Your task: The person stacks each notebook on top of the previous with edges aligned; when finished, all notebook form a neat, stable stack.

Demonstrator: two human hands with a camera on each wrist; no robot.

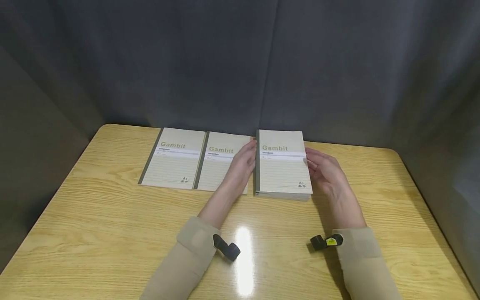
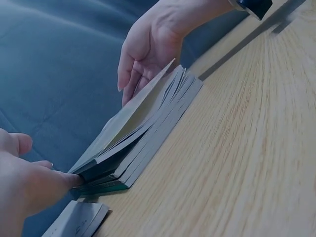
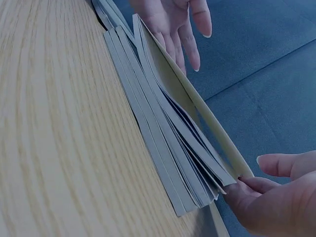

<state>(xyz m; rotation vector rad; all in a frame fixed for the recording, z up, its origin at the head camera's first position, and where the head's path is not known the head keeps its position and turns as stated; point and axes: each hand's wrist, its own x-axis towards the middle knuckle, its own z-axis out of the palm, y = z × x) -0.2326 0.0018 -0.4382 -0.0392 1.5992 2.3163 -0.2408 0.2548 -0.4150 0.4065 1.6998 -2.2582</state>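
Notebook stack (image 1: 283,166) on the desk (image 1: 112,233), just right of centre. Left hand (image 1: 240,166) and right hand (image 1: 329,173) touch its opposite sides, fingers extended, thumbs spread. Two notebooks (image 1: 174,166) lie left of centre.

In the head view, moderate light spreads fairly evenly over the worktop (image 1: 112,233), broken by a hard white glare (image 1: 244,260) on the near side of the left hand (image 1: 240,166) and right hand (image 1: 331,177), between the sleeves (image 1: 180,266). A soft shadow runs along the right forearm's inner side. Beyond the hands the curtain (image 1: 210,62) is dim. Large lettering on the notebooks (image 1: 283,173) reads clearly; the smallest print blurs. Both wrist views look bluish and softer.
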